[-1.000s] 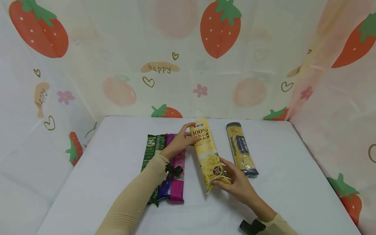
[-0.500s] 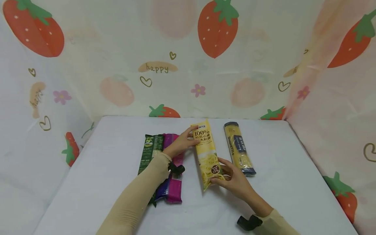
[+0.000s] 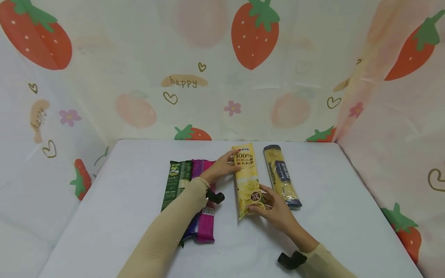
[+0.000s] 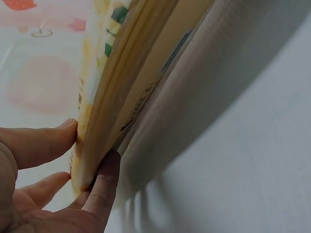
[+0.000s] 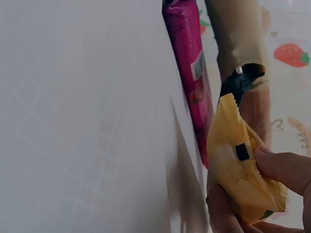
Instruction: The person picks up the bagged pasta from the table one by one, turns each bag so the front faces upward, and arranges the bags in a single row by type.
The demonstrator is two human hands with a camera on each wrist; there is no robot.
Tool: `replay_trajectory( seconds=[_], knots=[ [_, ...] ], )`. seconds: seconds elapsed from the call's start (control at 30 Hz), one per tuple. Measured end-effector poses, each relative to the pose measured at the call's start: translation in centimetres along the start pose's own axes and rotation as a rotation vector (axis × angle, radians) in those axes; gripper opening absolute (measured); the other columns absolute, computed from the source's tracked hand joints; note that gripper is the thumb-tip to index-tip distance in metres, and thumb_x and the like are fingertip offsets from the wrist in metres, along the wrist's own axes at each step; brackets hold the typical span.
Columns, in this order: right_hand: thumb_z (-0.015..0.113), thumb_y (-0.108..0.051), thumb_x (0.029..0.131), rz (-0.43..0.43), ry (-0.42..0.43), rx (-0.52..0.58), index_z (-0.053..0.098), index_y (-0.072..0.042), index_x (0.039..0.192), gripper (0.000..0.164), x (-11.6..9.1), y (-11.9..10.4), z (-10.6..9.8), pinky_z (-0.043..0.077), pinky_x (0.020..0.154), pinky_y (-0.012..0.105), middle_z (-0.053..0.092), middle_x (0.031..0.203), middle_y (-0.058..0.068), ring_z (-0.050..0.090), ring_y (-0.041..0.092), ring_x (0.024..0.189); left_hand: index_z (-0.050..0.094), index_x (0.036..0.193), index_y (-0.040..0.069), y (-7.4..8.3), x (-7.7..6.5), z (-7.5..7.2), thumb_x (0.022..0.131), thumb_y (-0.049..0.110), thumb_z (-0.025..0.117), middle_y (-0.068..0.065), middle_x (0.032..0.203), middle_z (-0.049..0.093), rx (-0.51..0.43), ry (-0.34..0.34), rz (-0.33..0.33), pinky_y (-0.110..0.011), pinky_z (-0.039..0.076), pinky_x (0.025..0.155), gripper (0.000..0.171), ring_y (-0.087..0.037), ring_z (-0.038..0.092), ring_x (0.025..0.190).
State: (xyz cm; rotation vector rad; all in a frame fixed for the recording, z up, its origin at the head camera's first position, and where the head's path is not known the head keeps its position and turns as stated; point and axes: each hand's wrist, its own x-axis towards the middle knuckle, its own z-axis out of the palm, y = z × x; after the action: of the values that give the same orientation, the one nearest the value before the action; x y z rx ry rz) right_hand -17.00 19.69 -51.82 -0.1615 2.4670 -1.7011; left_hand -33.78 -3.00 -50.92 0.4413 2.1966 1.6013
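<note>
Yellow pasta packet (image 3: pixel 247 179), held clear of the counter (image 3: pixel 333 200) just left of the blue-ended spaghetti packet (image 3: pixel 281 175), with the left grip (image 3: pixel 220 168) pinching its title end and the right grip (image 3: pixel 277 211) its noodle-picture end. It likely handles as light and fairly stiff, slick-wrapped, its dry contents liable to snap (holding both ends spreads the load). Farther left of the spaghetti packet lie a purple-and-magenta packet (image 3: pixel 206 227) and a green packet (image 3: pixel 176 185), partly hidden by the left sleeve (image 3: pixel 170 227); the spaghetti packet itself limits sideways room.
</note>
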Motion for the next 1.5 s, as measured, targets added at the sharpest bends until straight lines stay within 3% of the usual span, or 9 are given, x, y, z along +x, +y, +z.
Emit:
replay_trajectory(
  seconds=[0.17, 0.43, 0.7, 0.87, 1.03, 1.3, 1.5],
  knots=[
    [0.088, -0.021, 0.093, 0.012, 0.014, -0.005, 0.038, -0.003, 0.165, 0.089, 0.2, 0.1, 0.3, 0.052, 0.111, 0.056, 0.063, 0.147, 0.024, 0.062, 0.040, 0.135, 0.031, 0.170, 0.009, -0.2, 0.2, 0.4, 0.104, 0.007, 0.072, -0.033, 0.161, 0.043, 0.014, -0.002, -0.014, -0.049, 0.043, 0.121, 0.078, -0.045, 0.054, 0.143],
    [0.087, -0.017, 0.094, 0.006, -0.001, -0.016, 0.037, 0.000, 0.165, 0.088, 0.6, 0.4, 0.4, 0.050, 0.112, 0.057, 0.062, 0.147, 0.026, 0.061, 0.042, 0.136, 0.028, 0.171, 0.011, -0.4, 0.1, 0.4, 0.104, 0.005, 0.070, -0.027, 0.168, 0.036, 0.022, -0.005, -0.037, -0.048, 0.040, 0.123, 0.079, -0.042, 0.050, 0.148],
    [0.088, -0.021, 0.093, -0.008, -0.020, -0.089, 0.041, 0.002, 0.162, 0.087, 1.0, 0.7, 0.5, 0.055, 0.105, 0.054, 0.066, 0.141, 0.022, 0.067, 0.038, 0.125, 0.031, 0.170, 0.010, -0.4, -0.1, 0.6, 0.104, 0.005, 0.071, -0.025, 0.167, 0.041, 0.079, 0.013, -0.029, -0.048, 0.045, 0.118, 0.078, -0.040, 0.057, 0.139],
    [0.090, -0.024, 0.091, 0.006, -0.015, -0.147, 0.042, 0.001, 0.162, 0.089, 1.1, 0.8, 0.5, 0.056, 0.105, 0.050, 0.066, 0.142, 0.020, 0.067, 0.035, 0.124, 0.034, 0.169, 0.008, -0.4, -0.1, 1.0, 0.103, 0.007, 0.071, -0.025, 0.156, 0.053, 0.144, 0.038, -0.036, -0.041, 0.047, 0.112, 0.075, -0.031, 0.062, 0.129],
    [0.090, -0.022, 0.090, 0.012, -0.005, -0.167, 0.041, 0.001, 0.163, 0.090, 1.2, 0.8, 0.3, 0.055, 0.108, 0.049, 0.062, 0.148, 0.020, 0.065, 0.037, 0.128, 0.037, 0.167, 0.007, 0.0, -0.2, 1.3, 0.104, 0.008, 0.070, -0.025, 0.155, 0.054, 0.196, 0.061, -0.038, -0.041, 0.045, 0.113, 0.071, -0.030, 0.058, 0.131],
    [0.085, -0.025, 0.095, 0.000, -0.047, -0.195, 0.037, 0.005, 0.163, 0.088, 0.9, 0.2, -0.4, 0.053, 0.110, 0.052, 0.056, 0.154, 0.025, 0.061, 0.043, 0.134, 0.045, 0.163, 0.005, 0.2, -0.9, 0.9, 0.105, 0.011, 0.069, -0.024, 0.157, 0.052, 0.224, -0.007, -0.011, -0.047, 0.047, 0.115, 0.063, -0.040, 0.054, 0.141],
    [0.081, -0.020, 0.100, -0.046, 0.005, -0.177, 0.041, 0.004, 0.162, 0.077, 0.6, -0.8, -0.4, 0.048, 0.116, 0.051, 0.051, 0.157, 0.026, 0.055, 0.044, 0.141, 0.053, 0.156, 0.001, 0.5, -2.5, -0.2, 0.109, 0.013, 0.064, -0.022, 0.154, 0.057, 0.253, -0.074, 0.042, -0.052, 0.045, 0.119, 0.049, -0.039, 0.054, 0.144]
  ],
)
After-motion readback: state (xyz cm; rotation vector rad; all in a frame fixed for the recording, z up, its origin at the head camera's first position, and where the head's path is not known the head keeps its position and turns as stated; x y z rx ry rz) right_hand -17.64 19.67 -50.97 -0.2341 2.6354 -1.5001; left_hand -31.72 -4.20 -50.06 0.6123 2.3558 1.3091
